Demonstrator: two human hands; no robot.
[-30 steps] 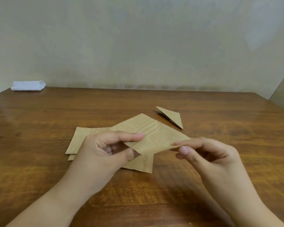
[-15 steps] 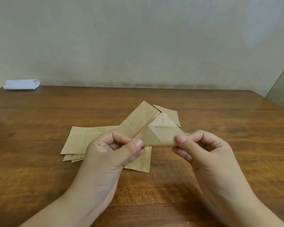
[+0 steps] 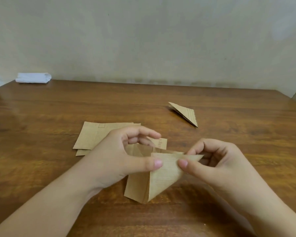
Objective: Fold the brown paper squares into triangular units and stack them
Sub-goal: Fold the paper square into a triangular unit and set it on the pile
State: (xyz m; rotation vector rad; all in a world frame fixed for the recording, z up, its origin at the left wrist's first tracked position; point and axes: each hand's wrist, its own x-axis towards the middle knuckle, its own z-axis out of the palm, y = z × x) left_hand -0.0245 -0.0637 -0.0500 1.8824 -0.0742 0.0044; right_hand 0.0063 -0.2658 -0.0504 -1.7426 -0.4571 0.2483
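We look down on a wooden table [image 3: 41, 127] that fills the lower half of the view, with a pale plaster wall [image 3: 143, 40] rising behind its far edge.

Both forearms enter from the bottom corners and meet just short of the table's middle. The left hand [image 3: 120, 156] has its thumb laid flat across the near face of a partly folded sheet [image 3: 161, 175], while its fingers curl behind the paper's upper edge, so that we read it as pinching the sheet. The right hand [image 3: 215, 159] pinches the sheet's right-hand corner between thumb and curled forefinger; the other fingers are bent toward the palm. The sheet is held between the two hands, above the table, its top edge running from thumb to thumb and its lower folded point hanging toward the near edge. We cannot tell whether that point touches the wood.

Behind the left hand lies a stack [image 3: 96, 135] of flat brown squares, slightly fanned, with faint printed lines on the top one; the hand hides its right part, and one printed corner shows between the hands.

Well apart from the stack, toward the far right, a finished triangle [image 3: 186, 114] lies alone on the table.

At the far left corner, against the wall, rests a folded white cloth [image 3: 32, 78].
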